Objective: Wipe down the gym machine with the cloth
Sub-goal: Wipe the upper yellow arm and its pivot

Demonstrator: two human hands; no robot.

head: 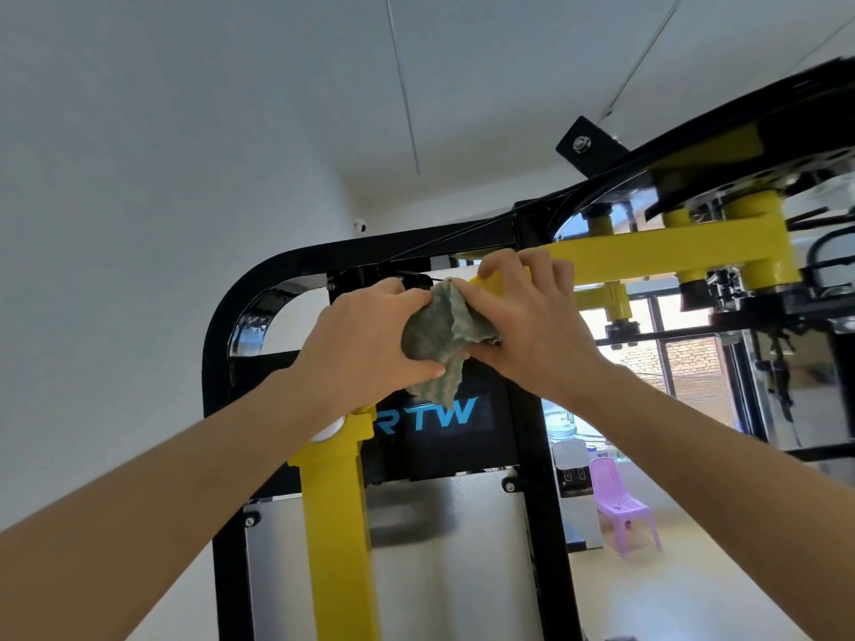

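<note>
Both your left hand (370, 335) and right hand (532, 326) have fingers closed on the green cloth (439, 340) (bunched between them), at the yellow arm's (647, 254) end, whose length runs toward three o'clock.

Both bare forearms reach up and forward from the bottom corners of the view, converging at the centre. The left hand (370, 335) shows its back to the camera, wrist straight, fingers curled closed around the left side of the cloth (439, 340), the thumb pressed along the cloth's lower edge. The right hand (527, 316) sits just right of the cloth, touching it, wrist bent slightly inward; its fingers (532, 266) hook over the top of the yellow bar (647, 252) above the cloth, while its thumb pins the cloth's upper right part.
</note>
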